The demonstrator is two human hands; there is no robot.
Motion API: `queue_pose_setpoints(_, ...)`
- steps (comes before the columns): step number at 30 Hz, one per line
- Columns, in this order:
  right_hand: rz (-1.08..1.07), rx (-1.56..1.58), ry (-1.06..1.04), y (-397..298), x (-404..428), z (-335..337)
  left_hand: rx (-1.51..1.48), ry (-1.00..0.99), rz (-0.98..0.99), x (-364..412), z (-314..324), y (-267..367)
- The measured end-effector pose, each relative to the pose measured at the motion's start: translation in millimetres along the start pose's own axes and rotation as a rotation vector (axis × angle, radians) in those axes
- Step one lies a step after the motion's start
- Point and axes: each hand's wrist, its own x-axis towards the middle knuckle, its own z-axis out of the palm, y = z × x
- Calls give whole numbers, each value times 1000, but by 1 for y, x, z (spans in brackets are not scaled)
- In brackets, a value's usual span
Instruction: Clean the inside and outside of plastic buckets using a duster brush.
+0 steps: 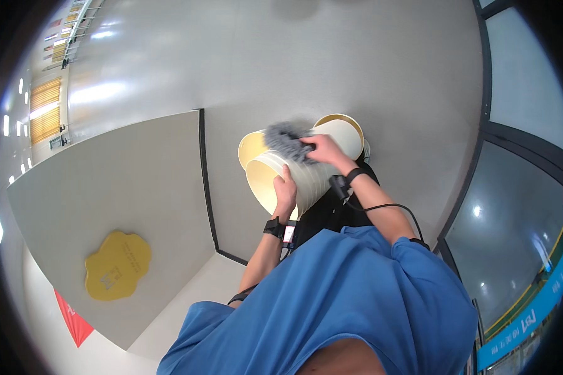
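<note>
My left hand (286, 190) grips the rim of a tilted stack of nested cream buckets (312, 183), thumb outside and fingers at the opening. My right hand (323, 151) holds a fluffy grey duster (288, 140), blurred, against the upper side of the stack. Behind the stack, to the left, another cream bucket (251, 149) shows its open mouth. One more cream container (345, 133) with a darker yellow inner rim stands beyond my right hand. The lower side of the stack lies close to my dark-clothed legs.
A grey partition panel (159, 168) with a black edge and a yellow cloud-shaped sign (117, 266) stands at the left. Grey floor (262, 61) stretches ahead. Dark-framed glass doors (511, 201) with a blue printed strip (525, 318) stand at the right.
</note>
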Motion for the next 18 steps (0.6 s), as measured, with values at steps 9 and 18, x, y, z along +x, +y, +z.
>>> queue_pose_setpoints(9,-8,49,115,16,9,-14,-145,47,181,-1,-4,12)
queue_pose_setpoints(18,146,-180,64,38,14,-30,41,172,184,12,-7,2)
